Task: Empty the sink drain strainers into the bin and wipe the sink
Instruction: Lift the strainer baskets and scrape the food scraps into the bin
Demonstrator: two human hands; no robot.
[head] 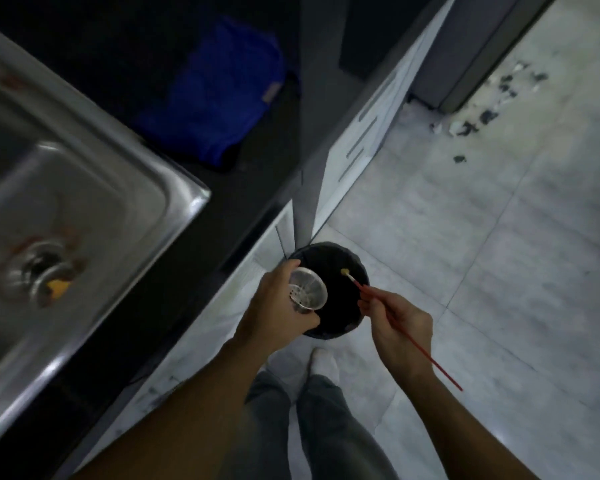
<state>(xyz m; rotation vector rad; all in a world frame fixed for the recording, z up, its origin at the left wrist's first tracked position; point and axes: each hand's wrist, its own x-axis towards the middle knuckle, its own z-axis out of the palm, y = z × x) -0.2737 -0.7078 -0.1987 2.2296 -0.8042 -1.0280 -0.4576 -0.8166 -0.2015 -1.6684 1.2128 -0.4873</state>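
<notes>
My left hand (278, 303) grips a shiny metal drain strainer (306, 294), a perforated cup tilted over the small round black bin (352, 313) on the floor. My right hand (400, 327) pinches thin red chopsticks (409, 336), and their tip holds a small yellowish scrap (344, 271) above the bin's opening. On the left lies the steel sink (84, 209). Its drain (37, 271) shows reddish-brown residue around it and a yellow food piece (59, 287) at its edge.
A blue cloth (219, 91) lies on the dark countertop (125, 46) behind the sink. White cabinet fronts (361, 133) run beside the bin. Dark and white debris (482, 112) is scattered on the pale tiled floor at the upper right. My legs and white sock (321, 363) are below the bin.
</notes>
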